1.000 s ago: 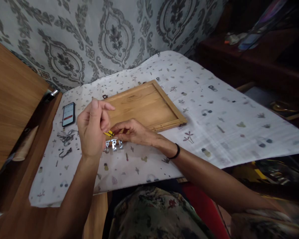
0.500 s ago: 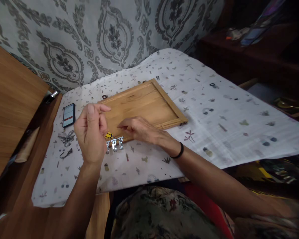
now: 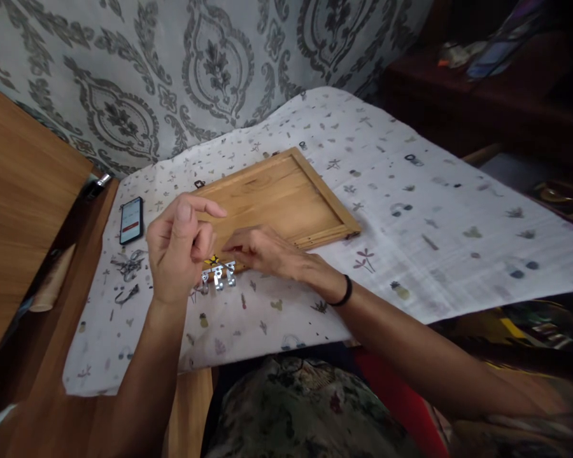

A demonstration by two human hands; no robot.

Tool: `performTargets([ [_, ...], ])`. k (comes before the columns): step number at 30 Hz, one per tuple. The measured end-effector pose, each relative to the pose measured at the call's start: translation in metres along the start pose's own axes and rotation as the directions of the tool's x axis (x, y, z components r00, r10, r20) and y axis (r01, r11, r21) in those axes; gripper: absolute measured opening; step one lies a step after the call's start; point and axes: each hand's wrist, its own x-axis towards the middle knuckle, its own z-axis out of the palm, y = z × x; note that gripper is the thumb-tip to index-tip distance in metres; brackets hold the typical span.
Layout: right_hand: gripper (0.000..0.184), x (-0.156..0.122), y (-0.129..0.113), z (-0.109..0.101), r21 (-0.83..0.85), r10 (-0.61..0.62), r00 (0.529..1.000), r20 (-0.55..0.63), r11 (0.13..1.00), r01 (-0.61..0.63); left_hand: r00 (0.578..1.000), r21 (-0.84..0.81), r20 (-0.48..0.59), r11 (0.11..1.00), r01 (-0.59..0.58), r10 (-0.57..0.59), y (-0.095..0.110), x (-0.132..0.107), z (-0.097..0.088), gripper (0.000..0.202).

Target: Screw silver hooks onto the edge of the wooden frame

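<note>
Over the near left corner of a framed wooden panel [image 3: 267, 191], my left hand [image 3: 176, 248] is raised with its fingers curled and the index finger bent outward. What it holds, if anything, is hidden. A yellow-and-black handle [image 3: 212, 259], apparently a screwdriver's, shows just beyond its curled fingers, with a thin shaft pointing right. Pinched together, the fingertips of my right hand [image 3: 267, 251] are low over the panel's near edge; anything between them is too small to make out. Shiny metal hooks on a strip [image 3: 218, 277] sit at that edge, between and below my hands.
Left of the panel, a phone [image 3: 132, 220] lies on the patterned white cloth [image 3: 277, 331]. Loose metal pieces [image 3: 128, 263] and a small dark hook-shaped piece [image 3: 127, 294] are near it. A patterned curtain [image 3: 219, 63] hangs behind; wooden furniture [image 3: 23, 210] stands at the left.
My left hand has shifted slightly right, closer to my right hand, and covers more of the yellow handle. My right hand has barely moved. The panel stays in place.
</note>
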Motion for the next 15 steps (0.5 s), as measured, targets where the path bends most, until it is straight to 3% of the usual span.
performTargets([
  [7, 0.022, 0.0006, -0.0097, 0.0041, 0.194, -0.095, 0.996, -0.003, 0.977, 0.093, 0.997, 0.004, -0.066, 0.999, 0.045, -0.045, 0.0012, 0.0022, -0.0031, 0.041],
  [15, 0.026, 0.0025, -0.0046, 0.0102, 0.145, -0.049, 0.998, -0.039, 0.988, 0.054, 0.99, 0.009, -0.143, 1.0, -0.006, 0.007, 0.0043, -0.001, -0.0043, 0.036],
])
